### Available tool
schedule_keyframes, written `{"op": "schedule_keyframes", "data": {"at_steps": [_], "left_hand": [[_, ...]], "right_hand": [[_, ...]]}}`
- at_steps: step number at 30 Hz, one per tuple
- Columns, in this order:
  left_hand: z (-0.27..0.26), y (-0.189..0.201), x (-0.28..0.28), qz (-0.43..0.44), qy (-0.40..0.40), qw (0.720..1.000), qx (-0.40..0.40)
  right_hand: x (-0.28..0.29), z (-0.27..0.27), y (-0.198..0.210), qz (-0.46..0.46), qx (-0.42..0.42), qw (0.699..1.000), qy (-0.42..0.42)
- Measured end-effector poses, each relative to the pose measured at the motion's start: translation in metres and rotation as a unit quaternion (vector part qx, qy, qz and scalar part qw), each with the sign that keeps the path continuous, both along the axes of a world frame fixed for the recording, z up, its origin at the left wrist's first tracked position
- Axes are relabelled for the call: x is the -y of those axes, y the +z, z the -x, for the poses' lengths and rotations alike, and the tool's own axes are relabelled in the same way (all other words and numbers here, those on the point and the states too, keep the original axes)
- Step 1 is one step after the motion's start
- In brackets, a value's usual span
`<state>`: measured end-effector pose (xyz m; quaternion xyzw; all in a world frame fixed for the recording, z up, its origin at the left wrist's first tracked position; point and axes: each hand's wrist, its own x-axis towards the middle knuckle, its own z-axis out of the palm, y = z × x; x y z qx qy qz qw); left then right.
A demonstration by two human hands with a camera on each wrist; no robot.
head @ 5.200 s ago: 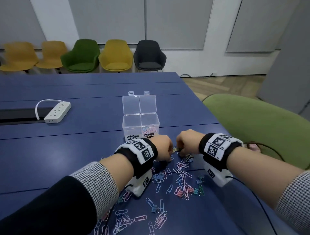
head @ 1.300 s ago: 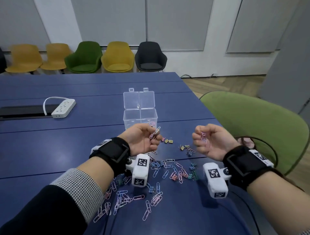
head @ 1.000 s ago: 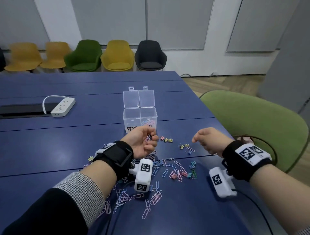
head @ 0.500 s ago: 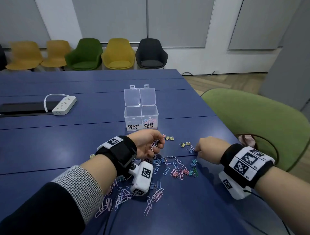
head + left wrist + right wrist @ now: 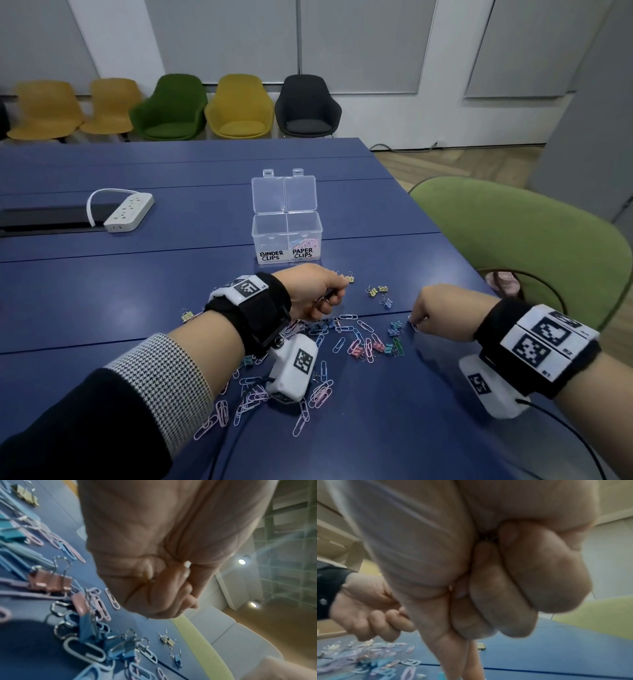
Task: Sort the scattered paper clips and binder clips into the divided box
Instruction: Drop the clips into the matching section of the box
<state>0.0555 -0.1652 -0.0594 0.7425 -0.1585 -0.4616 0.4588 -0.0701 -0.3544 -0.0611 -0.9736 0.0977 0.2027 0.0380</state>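
Note:
The clear divided box (image 5: 270,236) stands open on the blue table, labelled binder clips on the left and paper clips on the right; pastel paper clips (image 5: 303,244) lie in the right compartment. My left hand (image 5: 330,294) hovers just in front of the box, fingers curled round a few paper clips (image 5: 323,297). My right hand (image 5: 416,320) is down at the table, fist curled, fingertips pinching a pale paper clip (image 5: 413,324). Loose paper clips (image 5: 356,330) and small binder clips (image 5: 375,291) lie scattered between and beneath my hands. In the wrist views, both hands (image 5: 171,588) (image 5: 488,588) show curled fingers.
A white power strip (image 5: 128,212) lies at the far left by a dark cable slot. A green chair (image 5: 534,253) stands against the table's right edge. More paper clips (image 5: 246,401) spread near the front under my left wrist. Chairs line the far wall.
Both hands turned palm-down and dropped from mid-air toward the table. My right hand reached the clips by the right edge, and my left still holds its paper clips.

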Motion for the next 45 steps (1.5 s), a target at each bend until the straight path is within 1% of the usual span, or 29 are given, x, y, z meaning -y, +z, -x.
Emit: {"op": "schedule_keyframes", "data": {"at_steps": [3, 5, 6, 7, 8, 10, 11, 13, 15, 16, 18, 22, 26, 30, 33, 35, 37, 39, 42, 44, 45], "left_hand": [[0.004, 0.001, 0.004, -0.010, -0.032, 0.999, 0.033], [0.007, 0.000, 0.007, -0.018, -0.049, 0.997, 0.058], [0.009, -0.001, 0.009, -0.024, -0.063, 0.994, 0.083], [0.010, -0.001, 0.011, -0.037, -0.084, 0.988, 0.124], [0.012, 0.000, 0.012, -0.055, -0.114, 0.975, 0.182], [0.017, 0.004, 0.016, -0.094, -0.187, 0.932, 0.295], [0.020, 0.005, 0.018, -0.109, -0.221, 0.910, 0.334], [0.023, 0.005, 0.021, -0.137, -0.276, 0.871, 0.383], [0.025, 0.003, 0.024, -0.151, -0.309, 0.839, 0.420], [0.026, 0.001, 0.026, -0.152, -0.321, 0.829, 0.431], [0.028, 0.001, 0.028, -0.148, -0.334, 0.818, 0.445], [0.030, -0.001, 0.033, -0.140, -0.342, 0.806, 0.462], [0.028, -0.004, 0.035, -0.149, -0.348, 0.804, 0.459], [0.028, -0.007, 0.036, -0.166, -0.344, 0.785, 0.488], [0.026, -0.008, 0.035, -0.185, -0.325, 0.773, 0.512], [0.024, -0.007, 0.034, -0.190, -0.321, 0.778, 0.505], [0.022, -0.006, 0.034, -0.192, -0.322, 0.789, 0.487], [0.019, -0.008, 0.034, -0.185, -0.325, 0.802, 0.466], [0.016, -0.010, 0.033, -0.174, -0.327, 0.821, 0.435], [0.016, -0.010, 0.034, -0.179, -0.334, 0.825, 0.421], [0.017, -0.010, 0.034, -0.186, -0.339, 0.822, 0.419]], "right_hand": [[-0.011, 0.009, 0.005, -0.046, -0.003, 0.999, 0.019], [-0.017, 0.010, 0.006, -0.070, 0.011, 0.997, 0.017], [-0.019, 0.009, 0.006, -0.071, 0.021, 0.997, 0.010], [-0.021, 0.007, 0.005, -0.066, 0.031, 0.997, 0.006], [-0.023, 0.005, 0.005, -0.059, 0.040, 0.997, 0.006], [-0.027, 0.002, 0.003, -0.036, 0.055, 0.998, 0.008], [-0.030, 0.001, 0.001, -0.021, 0.062, 0.998, 0.006], [-0.033, -0.002, -0.003, 0.006, 0.067, 0.998, 0.001], [-0.035, -0.005, -0.006, 0.028, 0.064, 0.998, -0.006], [-0.034, -0.006, -0.007, 0.033, 0.059, 0.998, -0.011], [-0.035, -0.006, -0.008, 0.034, 0.049, 0.998, -0.021], [-0.039, -0.008, -0.008, 0.039, 0.035, 0.998, -0.018], [-0.039, -0.007, -0.006, 0.019, 0.017, 1.000, -0.016], [-0.038, -0.004, -0.006, 0.006, 0.012, 1.000, -0.017], [-0.033, -0.003, -0.009, -0.020, 0.023, 0.999, -0.038], [-0.024, -0.003, -0.007, -0.057, 0.049, 0.995, -0.065], [-0.015, -0.001, -0.001, -0.103, 0.073, 0.987, -0.098], [-0.008, 0.002, 0.005, -0.181, 0.080, 0.969, -0.146], [-0.003, 0.006, 0.004, -0.300, 0.081, 0.924, -0.224], [-0.004, 0.007, 0.002, -0.376, 0.082, 0.882, -0.272], [-0.004, 0.007, 0.000, -0.420, 0.083, 0.854, -0.295]]}}
